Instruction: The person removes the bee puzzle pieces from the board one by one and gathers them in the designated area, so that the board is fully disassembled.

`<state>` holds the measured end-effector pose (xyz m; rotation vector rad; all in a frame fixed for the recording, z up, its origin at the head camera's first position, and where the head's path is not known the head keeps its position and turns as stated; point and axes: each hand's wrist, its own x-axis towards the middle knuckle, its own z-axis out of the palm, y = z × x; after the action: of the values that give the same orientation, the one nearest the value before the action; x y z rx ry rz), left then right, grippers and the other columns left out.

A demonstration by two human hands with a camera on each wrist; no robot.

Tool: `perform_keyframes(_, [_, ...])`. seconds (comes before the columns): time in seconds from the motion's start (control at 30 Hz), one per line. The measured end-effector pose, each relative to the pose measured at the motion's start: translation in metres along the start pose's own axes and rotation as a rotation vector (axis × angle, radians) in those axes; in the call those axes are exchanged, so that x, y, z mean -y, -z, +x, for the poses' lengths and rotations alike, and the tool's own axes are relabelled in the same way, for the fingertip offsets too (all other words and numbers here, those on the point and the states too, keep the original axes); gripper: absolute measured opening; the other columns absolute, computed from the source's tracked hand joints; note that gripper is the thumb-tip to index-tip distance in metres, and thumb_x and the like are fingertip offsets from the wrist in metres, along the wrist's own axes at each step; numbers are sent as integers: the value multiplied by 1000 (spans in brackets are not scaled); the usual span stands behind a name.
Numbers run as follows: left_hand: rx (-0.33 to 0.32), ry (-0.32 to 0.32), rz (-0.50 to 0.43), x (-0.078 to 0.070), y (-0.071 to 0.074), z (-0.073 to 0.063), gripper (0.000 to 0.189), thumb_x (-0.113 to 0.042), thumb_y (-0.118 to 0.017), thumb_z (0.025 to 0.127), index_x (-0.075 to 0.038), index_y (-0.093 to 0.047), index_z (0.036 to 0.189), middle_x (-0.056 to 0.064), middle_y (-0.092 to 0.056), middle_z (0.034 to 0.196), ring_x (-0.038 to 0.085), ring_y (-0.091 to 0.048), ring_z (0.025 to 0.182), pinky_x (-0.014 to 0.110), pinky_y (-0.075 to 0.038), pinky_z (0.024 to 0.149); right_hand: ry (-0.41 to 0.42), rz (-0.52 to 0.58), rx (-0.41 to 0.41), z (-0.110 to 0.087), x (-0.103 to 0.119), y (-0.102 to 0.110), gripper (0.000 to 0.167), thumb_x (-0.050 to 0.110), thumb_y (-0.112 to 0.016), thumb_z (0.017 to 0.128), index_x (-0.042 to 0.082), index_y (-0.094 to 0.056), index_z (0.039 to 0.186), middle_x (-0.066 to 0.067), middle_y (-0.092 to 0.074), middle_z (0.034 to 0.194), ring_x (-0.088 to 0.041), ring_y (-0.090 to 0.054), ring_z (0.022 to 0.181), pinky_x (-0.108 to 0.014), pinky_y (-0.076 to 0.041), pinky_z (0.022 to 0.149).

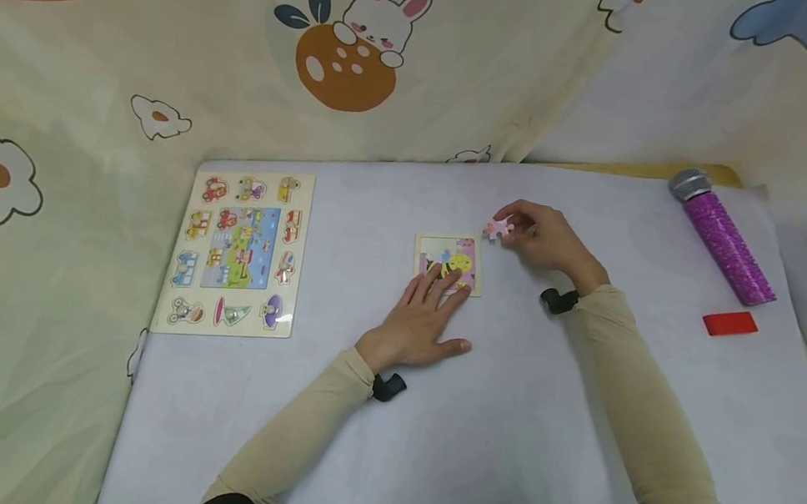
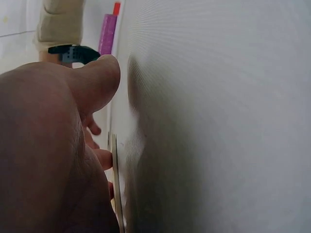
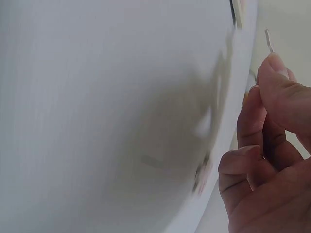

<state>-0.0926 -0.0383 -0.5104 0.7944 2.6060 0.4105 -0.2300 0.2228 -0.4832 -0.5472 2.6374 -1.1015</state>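
Observation:
A small square jigsaw puzzle in a pale wooden frame [image 1: 479, 271] lies mid-table, with a yellow bee picture [image 1: 460, 262] and a bare-looking patch at its upper left. My left hand [image 1: 413, 327] rests its spread fingertips on the puzzle's lower part, hiding some of it; the thumb points right over the table. Just beyond the frame's upper right corner, my right hand [image 1: 549, 238] pinches a pink jigsaw piece [image 1: 495, 229] between thumb and fingers. That right hand [image 3: 272, 126] shows the piece edge-on as a thin sliver [image 3: 269, 41] in the right wrist view.
At the left lies a larger wooden puzzle board [image 1: 175, 291] with vehicle pictures. A glittery purple microphone [image 1: 731, 242] lies at the far right, above a red strip [image 1: 731, 323]. Patterned cloth [image 1: 231, 54] hangs behind the white-covered table [image 1: 498, 465].

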Motion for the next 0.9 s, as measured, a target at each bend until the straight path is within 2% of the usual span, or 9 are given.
perform_keyframes(0.27, [3,0,-8,0,-2,1,90,-66,-51,104,-23,-12,173,2,5,180,29,15,166,49,3,135,-73,-21,-82,-17,-27,37,33,2,-70,98,8,-69,131,-20,-68,117,-32,-62,106,-39,-45,90])
perform_keyframes(0.43, [-1,-2,-5,1,-3,1,89,-66,-50,104,-22,-13,172,2,4,180,30,14,166,49,3,135,-95,-26,-90,-24,-44,52,33,4,-71,99,5,-68,132,-23,-67,116,-31,-58,105,-34,-42,90])
perform_keyframes(0.67, [2,-1,-12,1,-2,0,89,-65,-51,104,-22,-13,172,1,4,181,29,13,166,49,3,135,-141,-33,-72,-30,-62,61,34,8,-71,100,6,-67,134,-23,-66,118,-29,-56,106,-28,-40,87])
perform_keyframes(0.9, [1,-3,-8,2,-2,1,89,-66,-50,105,-23,-12,173,1,5,180,29,14,166,49,4,135,-141,-48,-90,-29,-73,63,33,6,-73,99,4,-69,131,-21,-67,113,-24,-56,98,-21,-40,82])
